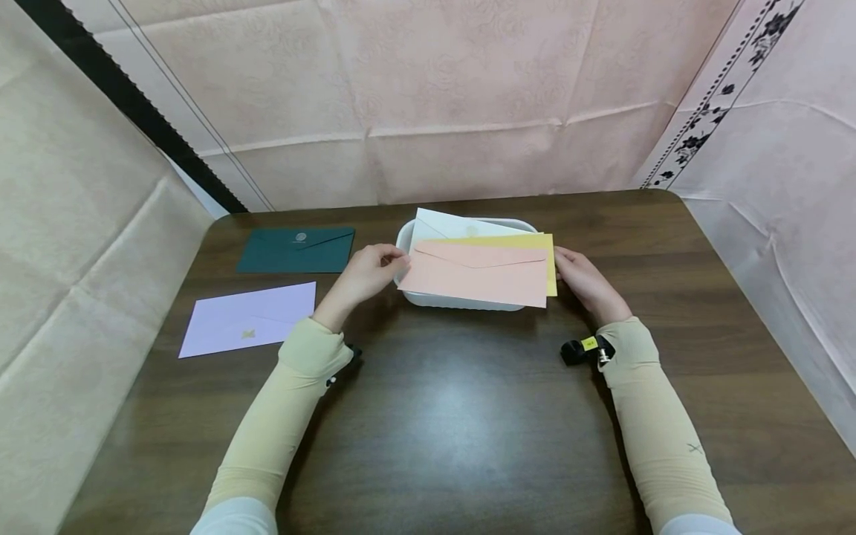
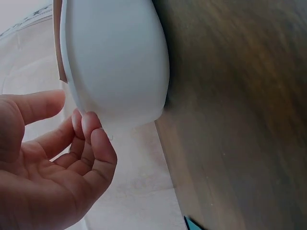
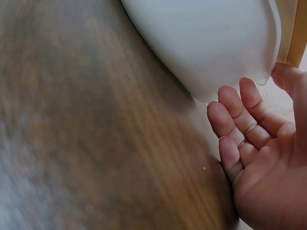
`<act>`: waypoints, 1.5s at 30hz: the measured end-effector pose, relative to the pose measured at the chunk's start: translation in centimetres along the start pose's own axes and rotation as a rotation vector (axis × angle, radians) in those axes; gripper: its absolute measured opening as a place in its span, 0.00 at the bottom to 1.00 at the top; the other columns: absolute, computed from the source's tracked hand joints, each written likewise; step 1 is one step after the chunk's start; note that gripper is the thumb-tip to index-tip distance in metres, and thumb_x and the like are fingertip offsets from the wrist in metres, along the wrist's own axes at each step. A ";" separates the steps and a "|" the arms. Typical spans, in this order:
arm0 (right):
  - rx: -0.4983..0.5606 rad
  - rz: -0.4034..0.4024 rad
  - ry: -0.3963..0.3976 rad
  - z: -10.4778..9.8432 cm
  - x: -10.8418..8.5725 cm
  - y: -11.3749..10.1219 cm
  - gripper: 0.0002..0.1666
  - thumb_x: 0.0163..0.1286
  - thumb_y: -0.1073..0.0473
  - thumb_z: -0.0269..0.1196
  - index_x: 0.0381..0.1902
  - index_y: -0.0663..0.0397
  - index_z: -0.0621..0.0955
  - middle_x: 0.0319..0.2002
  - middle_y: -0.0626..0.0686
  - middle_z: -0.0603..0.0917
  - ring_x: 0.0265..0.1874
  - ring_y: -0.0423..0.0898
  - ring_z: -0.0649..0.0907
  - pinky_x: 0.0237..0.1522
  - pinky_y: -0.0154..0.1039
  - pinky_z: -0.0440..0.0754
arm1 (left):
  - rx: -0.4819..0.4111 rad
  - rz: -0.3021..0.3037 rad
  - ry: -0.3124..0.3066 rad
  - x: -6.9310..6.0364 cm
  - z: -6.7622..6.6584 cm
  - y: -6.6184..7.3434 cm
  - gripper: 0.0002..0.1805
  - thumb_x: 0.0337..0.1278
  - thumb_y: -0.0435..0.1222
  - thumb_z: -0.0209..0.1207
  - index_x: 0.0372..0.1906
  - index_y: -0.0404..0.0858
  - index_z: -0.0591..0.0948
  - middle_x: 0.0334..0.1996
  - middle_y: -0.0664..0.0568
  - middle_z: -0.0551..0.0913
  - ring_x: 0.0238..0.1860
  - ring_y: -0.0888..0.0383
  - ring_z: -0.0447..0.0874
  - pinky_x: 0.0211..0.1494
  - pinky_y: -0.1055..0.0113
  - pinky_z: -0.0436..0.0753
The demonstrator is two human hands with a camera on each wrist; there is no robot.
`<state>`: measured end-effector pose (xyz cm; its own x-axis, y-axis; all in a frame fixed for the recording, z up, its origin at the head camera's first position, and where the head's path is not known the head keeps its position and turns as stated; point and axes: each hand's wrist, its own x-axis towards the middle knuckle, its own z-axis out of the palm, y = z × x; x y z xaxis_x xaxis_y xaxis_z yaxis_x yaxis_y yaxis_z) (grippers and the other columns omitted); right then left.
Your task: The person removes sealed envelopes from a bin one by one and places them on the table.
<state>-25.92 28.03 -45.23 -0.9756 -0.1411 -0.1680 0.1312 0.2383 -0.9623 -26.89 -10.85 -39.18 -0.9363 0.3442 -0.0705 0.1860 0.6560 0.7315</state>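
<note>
A white plastic basin (image 1: 461,300) stands on the table with three envelopes lying across its top. The pink envelope (image 1: 475,276) is uppermost, over a yellow envelope (image 1: 550,267) and a white envelope (image 1: 428,223). At the basin's left end is my left hand (image 1: 370,269), its loosely bent fingertips against the rim and its thumb held apart. My right hand (image 1: 585,282) is at the opposite end, the thumb by the rim and the loose fingers (image 3: 230,101) beside the outer wall (image 3: 216,43). Neither hand visibly grips an envelope.
A dark green envelope (image 1: 287,256) lies at the back left of the wooden table (image 1: 441,416). Nearer, a lilac envelope (image 1: 234,319) lies partly behind the left forearm. Pale patterned cloth (image 1: 455,89) hangs behind the table and at both sides.
</note>
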 end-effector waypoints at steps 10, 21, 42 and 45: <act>-0.025 0.010 -0.010 -0.2 -0.2 0.0 0.31 0.80 0.36 0.44 0.57 0.57 0.74 0.33 0.43 0.77 0.36 0.40 0.75 0.43 0.34 0.73 | 0.081 -0.017 -0.008 0.6 0.7 0.7 0.25 0.65 0.55 0.61 0.47 0.36 0.83 0.33 0.45 0.75 0.35 0.50 0.74 0.35 0.61 0.73; 0.001 0.001 0.006 0.0 0.0 0.1 0.26 0.80 0.38 0.45 0.48 0.52 0.76 0.28 0.43 0.74 0.31 0.40 0.73 0.39 0.34 0.71 | 0.120 -0.043 -0.022 0.6 0.8 1.3 0.27 0.61 0.53 0.66 0.46 0.32 0.80 0.44 0.42 0.74 0.38 0.50 0.72 0.36 0.61 0.73; 0.010 0.025 0.010 -0.1 0.0 -0.1 0.24 0.81 0.39 0.45 0.46 0.53 0.75 0.26 0.43 0.72 0.31 0.41 0.72 0.40 0.36 0.69 | 0.005 -0.083 -0.025 0.7 0.7 0.9 0.25 0.60 0.52 0.67 0.46 0.35 0.77 0.37 0.43 0.72 0.35 0.49 0.71 0.31 0.62 0.69; 0.010 0.018 0.007 -0.1 0.0 -0.1 0.24 0.81 0.39 0.45 0.45 0.53 0.75 0.25 0.43 0.72 0.30 0.41 0.72 0.40 0.36 0.69 | -0.002 -0.095 -0.028 0.8 0.5 0.8 0.24 0.59 0.52 0.68 0.45 0.36 0.78 0.33 0.44 0.72 0.33 0.49 0.71 0.31 0.62 0.69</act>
<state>-25.95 28.06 -45.13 -0.9744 -0.1298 -0.1838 0.1505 0.2312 -0.9612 -27.36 -9.71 -39.02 -0.9411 0.2991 -0.1580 0.0965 0.6850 0.7221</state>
